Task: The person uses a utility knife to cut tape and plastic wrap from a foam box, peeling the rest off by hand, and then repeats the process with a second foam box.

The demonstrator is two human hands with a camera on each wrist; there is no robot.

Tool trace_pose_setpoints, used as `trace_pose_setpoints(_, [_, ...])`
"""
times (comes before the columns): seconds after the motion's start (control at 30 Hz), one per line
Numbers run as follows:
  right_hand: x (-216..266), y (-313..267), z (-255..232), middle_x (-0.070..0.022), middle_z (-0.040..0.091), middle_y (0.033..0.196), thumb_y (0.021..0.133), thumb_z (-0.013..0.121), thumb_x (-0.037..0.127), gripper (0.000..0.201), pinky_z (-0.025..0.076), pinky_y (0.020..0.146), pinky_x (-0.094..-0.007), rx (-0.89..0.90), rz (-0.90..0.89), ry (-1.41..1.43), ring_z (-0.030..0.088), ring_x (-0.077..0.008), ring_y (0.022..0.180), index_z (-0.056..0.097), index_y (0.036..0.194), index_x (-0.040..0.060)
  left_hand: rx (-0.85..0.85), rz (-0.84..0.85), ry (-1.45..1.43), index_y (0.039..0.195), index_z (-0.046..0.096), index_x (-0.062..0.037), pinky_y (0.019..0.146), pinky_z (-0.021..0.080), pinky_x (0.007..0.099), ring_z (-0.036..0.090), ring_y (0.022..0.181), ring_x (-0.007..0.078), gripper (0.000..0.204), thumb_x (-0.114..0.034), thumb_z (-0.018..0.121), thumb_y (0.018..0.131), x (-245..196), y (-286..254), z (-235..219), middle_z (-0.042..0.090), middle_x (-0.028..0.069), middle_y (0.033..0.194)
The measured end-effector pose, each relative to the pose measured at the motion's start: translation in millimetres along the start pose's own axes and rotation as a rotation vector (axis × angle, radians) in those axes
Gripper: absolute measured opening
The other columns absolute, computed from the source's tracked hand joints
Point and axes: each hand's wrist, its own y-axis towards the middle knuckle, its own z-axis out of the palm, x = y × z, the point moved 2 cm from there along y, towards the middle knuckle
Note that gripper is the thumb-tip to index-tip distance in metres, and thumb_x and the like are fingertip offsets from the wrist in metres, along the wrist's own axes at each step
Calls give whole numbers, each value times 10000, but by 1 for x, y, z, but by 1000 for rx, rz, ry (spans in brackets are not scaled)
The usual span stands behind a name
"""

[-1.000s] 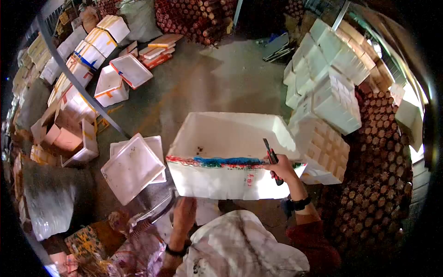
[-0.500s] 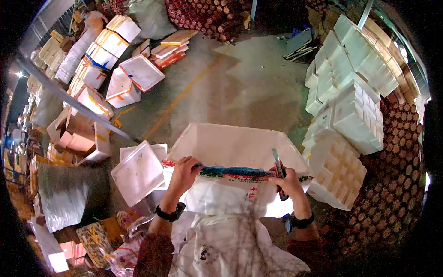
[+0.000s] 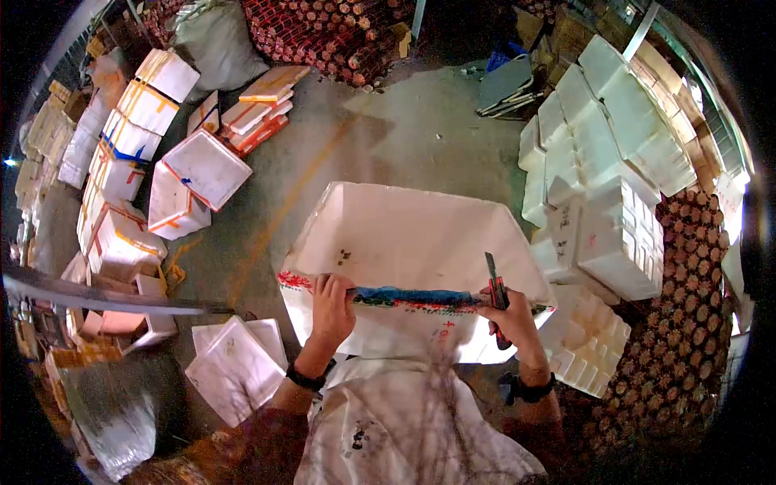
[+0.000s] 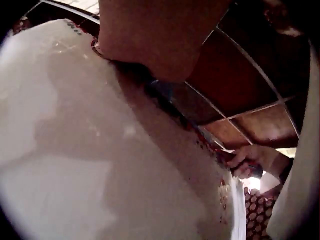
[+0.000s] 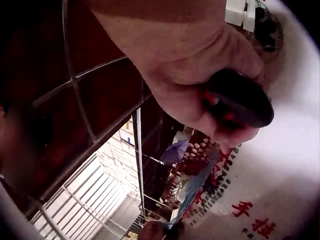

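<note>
A large white foam box (image 3: 388,331) stands open in front of the person, its near rim marked in red, green and blue. The left hand (image 3: 332,311) grips that rim left of centre, fingers over the edge. Near the rim's right end, the right hand (image 3: 514,322) holds a red and black utility knife (image 3: 497,293) with its blade pointing up and away, while its fingers touch the rim. In the right wrist view the knife's dark end (image 5: 240,100) sticks out of the right hand (image 5: 190,75). The left hand (image 4: 150,40) covers part of the rim in the left wrist view.
Two foam lids (image 3: 236,372) lie on the floor to the left. Stacked white foam boxes (image 3: 622,234) rise at the right, beside bundled brown rods (image 3: 671,323). More taped boxes (image 3: 145,117) line the left side. A grey pole (image 3: 121,299) crosses the left foreground.
The left hand has come up from below the box to grip its near rim. The right hand still holds the knife at the rim's right part. The head view has shifted.
</note>
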Motion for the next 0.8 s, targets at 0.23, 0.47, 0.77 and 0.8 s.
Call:
trace_pose_setpoints(0.23, [80, 118, -9, -18, 606, 638, 829, 767, 84, 303, 470, 444, -276, 61, -71, -11, 558, -97, 483, 623, 1073, -23, 1, 23, 138, 1195, 573, -56, 1015, 423, 485, 535, 1151, 363, 465, -136, 786, 791, 71, 100, -33, 588, 117, 1231])
trace_pose_setpoints(0.47, [153, 308, -13, -17, 600, 648, 806, 749, 26, 356, 446, 445, -272, 205, -95, -51, 543, -94, 468, 625, 1139, 7, 35, -80, 185, 1098, 654, -98, 1000, 415, 467, 558, 1120, 322, 352, -117, 780, 770, 176, 230, -45, 631, 58, 1198])
trace_pose_setpoints(0.77, [296, 479, -12, -17, 606, 692, 815, 720, -30, 334, 416, 402, -256, 370, -173, -180, 542, -84, 467, 610, 1126, 25, 252, -322, 50, 897, 679, -54, 913, 434, 417, 584, 938, 303, 104, -154, 664, 873, 243, 367, -63, 657, 94, 918])
trace_pose_setpoints(0.8, [304, 497, -10, -16, 605, 677, 819, 707, -35, 328, 417, 399, -255, 370, -165, -192, 540, -84, 460, 607, 1126, 27, 233, -334, 35, 886, 675, -55, 905, 436, 417, 582, 924, 306, 109, -162, 656, 875, 250, 381, -62, 654, 94, 902])
